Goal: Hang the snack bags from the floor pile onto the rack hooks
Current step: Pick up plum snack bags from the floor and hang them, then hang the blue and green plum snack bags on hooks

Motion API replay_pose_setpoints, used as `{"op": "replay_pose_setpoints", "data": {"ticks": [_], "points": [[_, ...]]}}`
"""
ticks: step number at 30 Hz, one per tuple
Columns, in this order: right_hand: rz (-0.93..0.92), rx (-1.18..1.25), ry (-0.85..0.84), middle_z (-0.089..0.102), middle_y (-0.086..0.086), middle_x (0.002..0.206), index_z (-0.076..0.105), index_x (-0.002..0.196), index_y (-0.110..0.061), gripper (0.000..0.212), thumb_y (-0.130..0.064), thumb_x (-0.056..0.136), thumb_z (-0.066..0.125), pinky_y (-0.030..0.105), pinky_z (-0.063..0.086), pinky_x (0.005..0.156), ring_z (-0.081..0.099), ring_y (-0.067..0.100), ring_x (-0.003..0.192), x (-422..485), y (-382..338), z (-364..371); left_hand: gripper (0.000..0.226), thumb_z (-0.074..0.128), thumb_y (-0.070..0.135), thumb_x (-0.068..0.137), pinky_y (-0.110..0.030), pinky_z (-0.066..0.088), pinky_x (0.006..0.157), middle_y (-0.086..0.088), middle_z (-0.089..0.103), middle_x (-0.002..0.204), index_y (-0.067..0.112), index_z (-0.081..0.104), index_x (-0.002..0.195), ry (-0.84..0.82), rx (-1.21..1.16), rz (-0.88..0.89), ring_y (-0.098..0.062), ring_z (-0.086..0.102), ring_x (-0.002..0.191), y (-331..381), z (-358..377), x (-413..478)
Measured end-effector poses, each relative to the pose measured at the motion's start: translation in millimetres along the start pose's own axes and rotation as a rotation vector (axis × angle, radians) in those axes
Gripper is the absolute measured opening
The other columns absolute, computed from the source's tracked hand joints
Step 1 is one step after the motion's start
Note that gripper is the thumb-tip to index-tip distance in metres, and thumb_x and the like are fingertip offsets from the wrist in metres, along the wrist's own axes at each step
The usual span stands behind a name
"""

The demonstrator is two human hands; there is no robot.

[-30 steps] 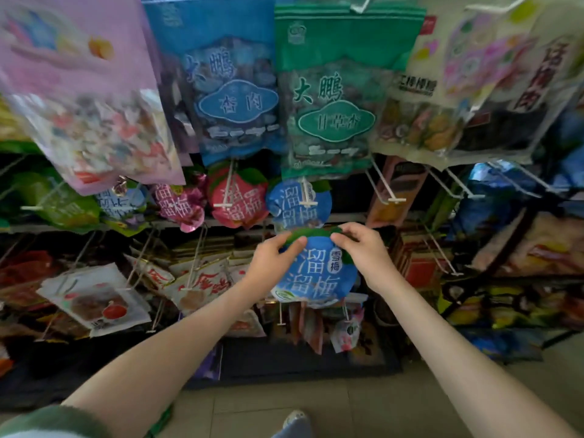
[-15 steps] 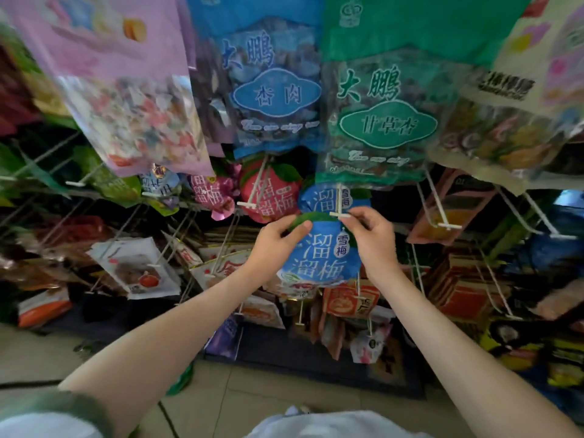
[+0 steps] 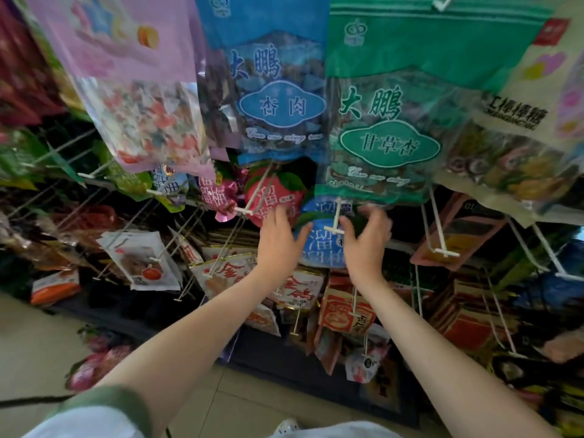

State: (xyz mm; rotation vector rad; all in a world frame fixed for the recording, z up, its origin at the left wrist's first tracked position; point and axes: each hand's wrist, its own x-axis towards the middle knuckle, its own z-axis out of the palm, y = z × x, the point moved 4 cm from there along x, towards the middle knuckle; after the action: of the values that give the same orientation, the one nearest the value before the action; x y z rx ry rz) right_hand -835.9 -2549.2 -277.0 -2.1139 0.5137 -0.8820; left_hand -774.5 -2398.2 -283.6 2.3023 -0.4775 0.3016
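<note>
Blue round snack bag (image 3: 320, 248) hangs on white hook (image 3: 335, 221), mid rack, btwn both hands. Face twd camera, print upright, green leaf top up, long axis approx vertical. Hook rod passes thru its top; T-tip points out at camera. 2nd blue bag (image 3: 316, 206) just behind on same rod.

Left hand (image 3: 279, 240): fingers straight, spread wide, thumb tip at bag's left edge, no grip. Right hand (image 3: 366, 243): fingers loosely curved & blurred at bag's upper right, thumb near T-tip; can't tell if it touches.

Big green bag (image 3: 388, 121) hangs above, lower edge overlapping hook's rear & crowding the hands. Big blue bag (image 3: 278, 90) beside it. Red peach bag (image 3: 275, 194) on next hook left, partly behind left hand. Orange packets (image 3: 346, 311) below, by right wrist. Pink bags (image 3: 94, 368) on floor, lower left.
</note>
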Motion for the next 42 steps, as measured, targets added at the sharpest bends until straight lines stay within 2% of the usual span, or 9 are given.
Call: {"op": "replay_pose_setpoints", "data": {"ticks": [3,6,12,16,21,25,30,35,42], "points": [[-0.296,-0.247,0.092,0.046,0.011,0.112,0.044,0.112,-0.012,0.027,-0.021,0.087,0.051,0.032,0.029,0.083,0.039,0.023,0.103,-9.1,7.1,2.5,0.051,0.069,0.028,0.081,-0.041,0.044,0.080,-0.016,0.047,0.111,0.003,0.044,0.117,0.247,0.303,0.306,-0.032,0.046,0.098,8.1,11.7,-6.3],[-0.313,-0.431,-0.031,0.043,0.013,0.133,0.041,0.130,-0.017,0.044,-0.021,0.087,0.053,0.045,0.029,0.099,0.033,0.029,0.123,-11.6,22.0,16.6,0.053,0.071,0.018,0.076,-0.044,0.046,0.087,-0.014,0.050,0.122,0.010,0.047,0.122,0.170,0.434,0.511,-0.030,0.049,0.107,13.0,31.7,-7.6],[-0.230,-0.692,-0.347,0.008,0.013,0.157,0.013,0.150,-0.021,0.065,-0.032,0.096,0.046,0.051,-0.007,0.114,-0.004,0.030,0.143,-1.0,30.3,31.3,0.075,0.080,0.030,0.070,-0.043,0.042,0.100,-0.014,0.052,0.135,0.007,0.049,0.135,-0.083,0.515,0.397,-0.028,0.053,0.123,11.0,56.4,5.0],[-0.327,-0.647,-0.338,0.005,0.015,0.157,0.027,0.146,-0.013,0.064,-0.024,0.091,0.056,0.045,-0.017,0.112,-0.014,0.022,0.141,-20.6,30.6,34.7,0.071,0.057,0.030,0.086,-0.048,0.025,0.111,-0.018,0.032,0.149,0.013,0.024,0.146,-0.128,0.468,0.396,-0.033,0.032,0.138,-1.0,54.0,-13.6],[-0.397,-0.520,-0.582,0.017,0.012,0.156,0.017,0.149,-0.011,0.083,-0.016,0.082,0.066,0.041,0.000,0.116,0.001,0.022,0.145,-96.1,39.0,64.3,0.076,0.057,0.030,0.089,-0.045,0.014,0.116,-0.015,0.009,0.157,0.020,0.013,0.150,-0.251,0.412,0.267,-0.031,0.011,0.144,-66.8,42.9,-75.1],[-0.419,-0.424,-0.856,0.038,0.008,0.148,0.039,0.141,-0.009,0.066,-0.013,0.081,0.066,0.044,0.023,0.110,0.025,0.021,0.139,-155.9,24.8,115.7,0.066,0.062,0.024,0.083,-0.045,0.027,0.112,-0.018,0.028,0.151,0.012,0.037,0.143,-0.378,0.399,0.102,-0.035,0.032,0.137,-133.3,7.7,-127.6],[-0.555,-0.351,-1.183,0.034,0.005,0.149,0.032,0.144,-0.011,0.055,-0.014,0.092,0.049,0.030,0.013,0.114,0.026,0.021,0.139,-220.4,-25.3,197.9,0.070,0.078,0.026,0.066,-0.045,0.049,0.091,-0.024,0.053,0.132,0.004,0.055,0.128,-0.428,0.438,-0.234,-0.038,0.057,0.115,-236.1,-66.6,-200.0],[-0.492,-0.399,-1.414,0.030,0.005,0.149,0.024,0.147,-0.012,0.059,-0.016,0.094,0.048,0.032,0.024,0.112,0.027,0.021,0.137,-297.5,-73.0,288.1,0.083,0.090,0.025,0.038,-0.039,0.057,0.074,-0.024,0.063,0.116,0.001,0.065,0.115,-0.398,0.462,-0.549,-0.034,0.067,0.097,-325.0,-159.2,-274.5],[-0.371,-0.494,-1.591,0.027,0.008,0.150,0.017,0.148,-0.012,0.063,-0.016,0.094,0.049,0.036,0.030,0.107,0.029,0.026,0.135,-369.4,-103.7,394.6,0.069,0.062,0.016,0.084,-0.040,0.029,0.111,-0.025,0.024,0.151,-0.001,0.030,0.144,-0.298,0.342,-0.853,-0.038,0.031,0.136,-438.8,-234.4,-321.9]]}}
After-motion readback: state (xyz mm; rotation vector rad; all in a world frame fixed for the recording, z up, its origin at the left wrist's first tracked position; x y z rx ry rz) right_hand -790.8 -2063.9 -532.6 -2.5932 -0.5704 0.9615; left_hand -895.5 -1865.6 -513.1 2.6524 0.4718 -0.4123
